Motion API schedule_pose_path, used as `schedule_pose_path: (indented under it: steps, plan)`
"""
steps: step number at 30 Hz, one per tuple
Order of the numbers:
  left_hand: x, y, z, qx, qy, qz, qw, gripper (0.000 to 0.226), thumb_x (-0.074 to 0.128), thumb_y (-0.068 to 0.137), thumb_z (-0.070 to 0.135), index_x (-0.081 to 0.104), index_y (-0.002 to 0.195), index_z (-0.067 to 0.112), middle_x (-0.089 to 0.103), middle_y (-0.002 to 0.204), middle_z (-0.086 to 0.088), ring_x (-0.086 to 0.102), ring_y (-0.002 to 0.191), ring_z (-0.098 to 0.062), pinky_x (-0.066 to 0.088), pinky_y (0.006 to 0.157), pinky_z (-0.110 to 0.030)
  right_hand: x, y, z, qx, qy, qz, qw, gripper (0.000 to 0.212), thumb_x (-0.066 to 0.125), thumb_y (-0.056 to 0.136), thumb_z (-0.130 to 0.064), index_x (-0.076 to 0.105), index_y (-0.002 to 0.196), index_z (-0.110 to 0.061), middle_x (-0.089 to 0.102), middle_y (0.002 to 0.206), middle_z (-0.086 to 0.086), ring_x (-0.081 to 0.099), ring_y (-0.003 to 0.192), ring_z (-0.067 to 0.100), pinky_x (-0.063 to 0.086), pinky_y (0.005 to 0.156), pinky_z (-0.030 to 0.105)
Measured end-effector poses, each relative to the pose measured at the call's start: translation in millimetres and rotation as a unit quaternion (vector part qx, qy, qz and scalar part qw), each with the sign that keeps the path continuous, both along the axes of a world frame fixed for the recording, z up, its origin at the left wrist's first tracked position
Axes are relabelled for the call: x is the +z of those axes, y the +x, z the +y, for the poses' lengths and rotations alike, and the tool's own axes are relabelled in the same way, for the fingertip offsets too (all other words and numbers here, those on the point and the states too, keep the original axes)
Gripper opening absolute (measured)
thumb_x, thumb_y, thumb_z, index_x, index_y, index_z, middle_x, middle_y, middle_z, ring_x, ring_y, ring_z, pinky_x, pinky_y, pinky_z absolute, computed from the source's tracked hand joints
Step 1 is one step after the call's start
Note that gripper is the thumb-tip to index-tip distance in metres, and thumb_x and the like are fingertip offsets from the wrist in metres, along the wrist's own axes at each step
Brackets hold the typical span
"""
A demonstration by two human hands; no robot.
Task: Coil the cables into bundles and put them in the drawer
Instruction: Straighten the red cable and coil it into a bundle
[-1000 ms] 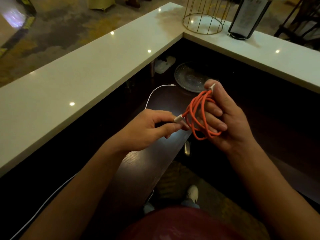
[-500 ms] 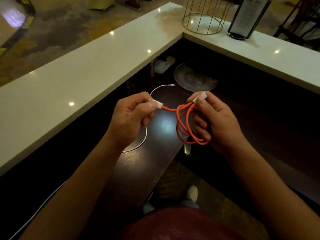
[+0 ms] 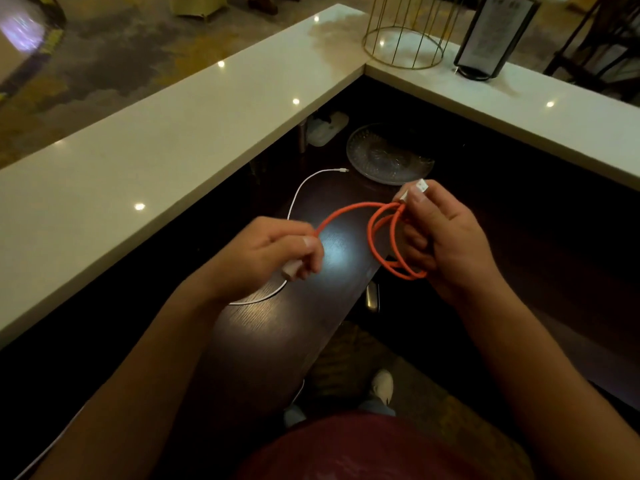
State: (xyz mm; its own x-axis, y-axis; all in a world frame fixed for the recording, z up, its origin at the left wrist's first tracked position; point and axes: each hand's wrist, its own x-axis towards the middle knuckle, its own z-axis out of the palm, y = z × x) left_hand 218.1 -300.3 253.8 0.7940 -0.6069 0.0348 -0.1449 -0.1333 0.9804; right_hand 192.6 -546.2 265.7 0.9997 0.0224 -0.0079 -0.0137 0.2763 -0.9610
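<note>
An orange cable (image 3: 377, 237) is partly coiled in loops around the fingers of my right hand (image 3: 446, 240), which pinches one white plug (image 3: 421, 185) at the top between thumb and forefinger. My left hand (image 3: 273, 254) grips the cable's other end, its white plug (image 3: 290, 270) sticking out below the fingers. A free stretch of orange cable arcs between the two hands. A white cable (image 3: 298, 195) lies on the dark wooden counter (image 3: 277, 334) behind and under my left hand. A metal drawer handle (image 3: 372, 297) shows at the counter's edge.
A raised white stone ledge (image 3: 173, 150) wraps the counter on the left and far side. A glass dish (image 3: 388, 155) and a white object (image 3: 327, 128) sit at the back. A gold wire stand (image 3: 403, 32) and a black sign holder (image 3: 491, 36) stand on the ledge.
My left hand has pulled its end of the orange cable left and down, away from the coil, so a longer stretch arcs between the hands. The right hand kept hold of the loops.
</note>
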Motion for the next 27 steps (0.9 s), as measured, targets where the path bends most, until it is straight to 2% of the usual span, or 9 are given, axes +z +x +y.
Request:
schedule_pose_path:
  steps: [4,6,8,11,14,17,20,24,27]
  plan:
    - [2,-3,-5,-0.065,0.026,-0.018,0.997,0.035,0.045,0.1,0.023,0.073,0.09,0.005,0.066,0.082,-0.012,0.058,0.075,-0.034,0.046,0.07,-0.041,-4,4,1,-0.005,-0.04,-0.004,0.999,0.016,0.051,0.103,-0.026,0.06,0.099,-0.013,0.039,0.058,0.0,0.03,0.043,0.008,0.027,0.037,0.017]
    - [0,-5,-4,-0.089,-0.017,0.005,0.996,0.032,0.046,0.104,0.024,0.073,0.096,0.009,0.063,0.079,-0.002,0.056,0.069,-0.022,0.043,0.064,-0.036,-5,4,5,-0.025,-0.074,-0.016,0.997,0.015,0.051,0.106,-0.023,0.059,0.098,-0.013,0.041,0.058,0.001,0.032,0.042,0.01,0.028,0.039,0.018]
    - [-2,-11,-10,-0.086,-0.077,0.035,0.993,0.027,0.052,0.103,0.029,0.074,0.1,0.015,0.06,0.074,0.007,0.054,0.064,-0.007,0.042,0.059,-0.021,-9,1,13,-0.053,-0.144,-0.048,0.987,0.014,0.052,0.106,-0.02,0.059,0.096,-0.015,0.047,0.059,-0.004,0.039,0.045,0.009,0.033,0.041,0.018]
    - [-9,-18,-32,0.017,-0.097,-0.007,0.995,0.022,0.06,0.095,0.028,0.077,0.094,0.014,0.06,0.065,-0.006,0.053,0.058,-0.007,0.044,0.056,-0.019,-15,-3,25,-0.062,-0.199,-0.067,0.976,0.011,0.053,0.106,-0.02,0.06,0.098,-0.016,0.053,0.063,-0.003,0.049,0.049,0.01,0.041,0.045,0.021]
    - [-21,-21,-51,0.159,-0.05,-0.129,0.978,0.019,0.072,0.088,0.028,0.076,0.088,0.009,0.073,0.079,-0.004,0.07,0.073,-0.019,0.059,0.07,-0.042,-14,-4,28,-0.039,-0.137,-0.038,0.989,0.013,0.053,0.106,-0.025,0.062,0.097,-0.021,0.051,0.061,0.0,0.046,0.053,0.024,0.039,0.047,0.028]
    - [-30,-25,-57,0.238,-0.05,-0.172,0.954,0.033,0.075,0.087,0.04,0.069,0.079,0.009,0.065,0.073,-0.006,0.061,0.064,-0.03,0.05,0.059,-0.053,-10,-4,30,-0.019,-0.067,-0.002,0.998,0.014,0.05,0.105,-0.025,0.059,0.099,-0.016,0.048,0.057,-0.005,0.044,0.046,0.014,0.038,0.044,0.02]
    - [-29,-24,-59,0.283,-0.057,-0.12,0.95,0.049,0.078,0.079,0.047,0.049,0.081,0.008,0.053,0.074,-0.013,0.054,0.065,-0.036,0.051,0.061,-0.055,-9,-3,32,-0.013,-0.018,0.023,0.999,0.016,0.045,0.107,-0.021,0.056,0.101,-0.011,0.051,0.056,-0.008,0.047,0.042,0.001,0.04,0.043,0.014]
    - [-26,-21,-62,0.198,-0.087,0.025,0.976,0.045,0.074,0.083,0.036,0.058,0.117,0.011,0.069,0.108,-0.008,0.07,0.101,-0.021,0.059,0.089,-0.039,-10,-5,35,0.001,0.034,0.024,0.999,0.017,0.052,0.099,-0.029,0.058,0.099,-0.013,0.066,0.079,0.002,0.065,0.064,0.011,0.055,0.056,0.023]
    - [-25,-21,-59,0.139,-0.089,0.042,0.985,0.027,0.065,0.09,0.022,0.064,0.113,0.008,0.073,0.103,-0.006,0.073,0.096,-0.017,0.058,0.083,-0.028,-11,-7,36,0.01,0.002,-0.004,1.0,0.016,0.05,0.1,-0.028,0.055,0.101,-0.012,0.065,0.073,0.0,0.06,0.051,0.006,0.049,0.046,0.02]
